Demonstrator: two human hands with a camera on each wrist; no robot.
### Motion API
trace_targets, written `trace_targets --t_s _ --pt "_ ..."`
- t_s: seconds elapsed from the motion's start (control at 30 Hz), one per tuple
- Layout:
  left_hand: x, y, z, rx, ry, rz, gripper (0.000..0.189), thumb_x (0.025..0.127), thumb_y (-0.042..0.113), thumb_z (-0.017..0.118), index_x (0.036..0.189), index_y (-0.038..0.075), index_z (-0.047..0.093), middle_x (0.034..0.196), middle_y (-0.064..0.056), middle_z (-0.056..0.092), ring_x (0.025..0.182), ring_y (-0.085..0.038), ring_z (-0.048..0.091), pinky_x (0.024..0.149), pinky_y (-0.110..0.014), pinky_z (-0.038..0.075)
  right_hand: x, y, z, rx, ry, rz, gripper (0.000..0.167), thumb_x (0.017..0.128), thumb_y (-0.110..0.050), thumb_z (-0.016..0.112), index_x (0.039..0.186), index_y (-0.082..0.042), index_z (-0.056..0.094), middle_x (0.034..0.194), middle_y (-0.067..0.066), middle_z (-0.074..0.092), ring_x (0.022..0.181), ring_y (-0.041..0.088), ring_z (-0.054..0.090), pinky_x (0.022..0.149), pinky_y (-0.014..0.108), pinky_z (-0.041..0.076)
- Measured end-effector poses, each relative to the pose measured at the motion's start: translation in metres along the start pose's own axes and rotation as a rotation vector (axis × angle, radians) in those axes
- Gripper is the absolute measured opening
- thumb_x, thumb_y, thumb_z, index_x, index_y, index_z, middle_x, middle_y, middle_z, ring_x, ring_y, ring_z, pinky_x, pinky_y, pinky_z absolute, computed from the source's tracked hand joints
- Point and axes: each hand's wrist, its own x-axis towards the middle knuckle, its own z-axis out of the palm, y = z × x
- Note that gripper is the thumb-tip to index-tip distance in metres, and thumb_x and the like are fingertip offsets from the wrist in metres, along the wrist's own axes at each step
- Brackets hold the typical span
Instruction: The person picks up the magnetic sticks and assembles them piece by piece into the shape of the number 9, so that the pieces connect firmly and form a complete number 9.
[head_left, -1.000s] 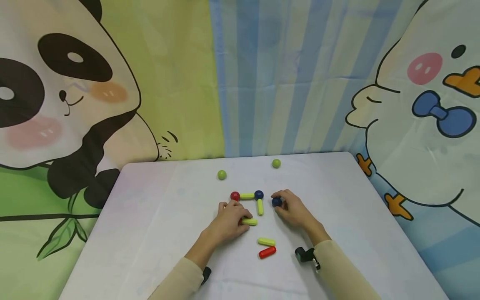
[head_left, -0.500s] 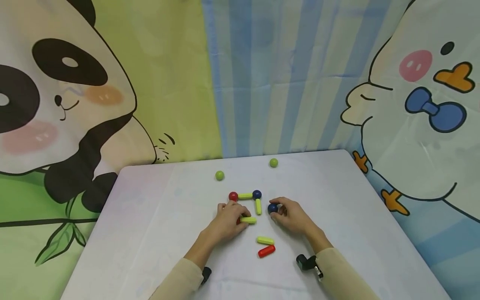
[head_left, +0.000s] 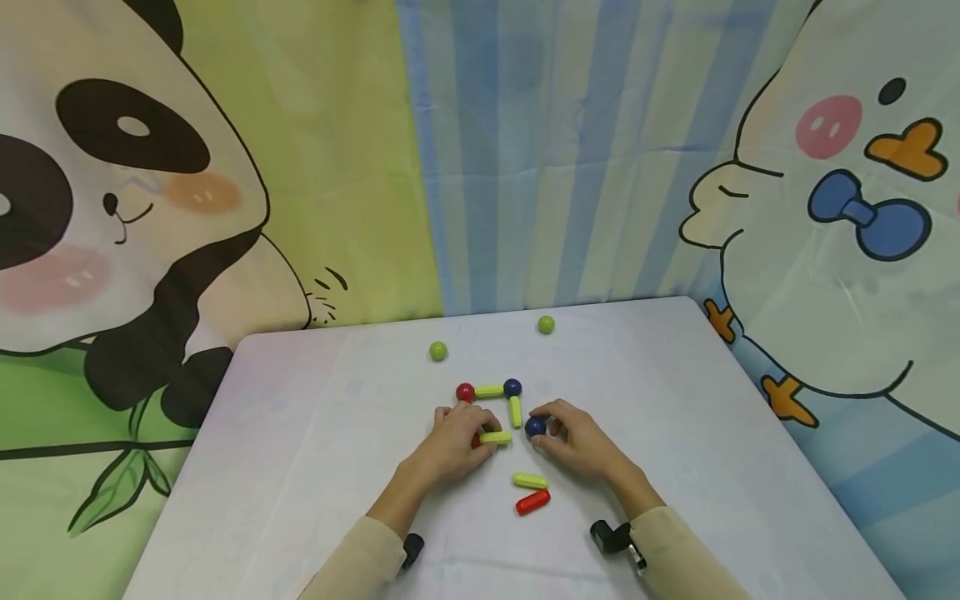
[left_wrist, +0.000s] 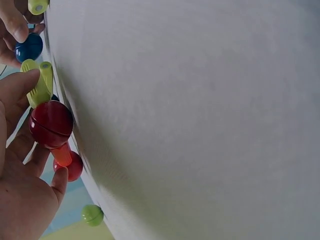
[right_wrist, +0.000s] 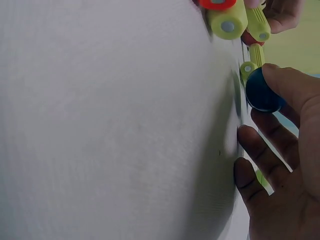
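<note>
The right hand (head_left: 577,437) has moved left and nearer with its blue ball (head_left: 536,427), toward the yellow rod (head_left: 496,437); the left hand (head_left: 450,440) has barely shifted. At left, that hand pinches the yellow rod, and the left wrist view shows a red ball (left_wrist: 51,122) at its end and a red rod (left_wrist: 62,154), covered in the head view, reaching the far red ball (head_left: 465,392). At right, thumb and finger pinch the blue ball, apart from the yellow rod; the right wrist view shows the other fingers spread
</note>
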Motion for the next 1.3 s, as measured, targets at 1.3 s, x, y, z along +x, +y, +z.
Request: trace_targets --t_s 1.3 --pt "0.013 0.005 0.009 0.064 -0.044 -0.008 0.014 0.095 0.035 0.074 0.105 0.027 0.069 0.097 0.014 0.064 0.099 -0.012 0.053 0.1 -0.054 0.028 0.006 -0.012 0.007 0.066 -0.082 0.044 0.033 0.094 -0.034 0.076 0.124 -0.022 0.066 0.104 -0.013 0.064 0.093 0.016 0.058 0.079 0.03 0.049"
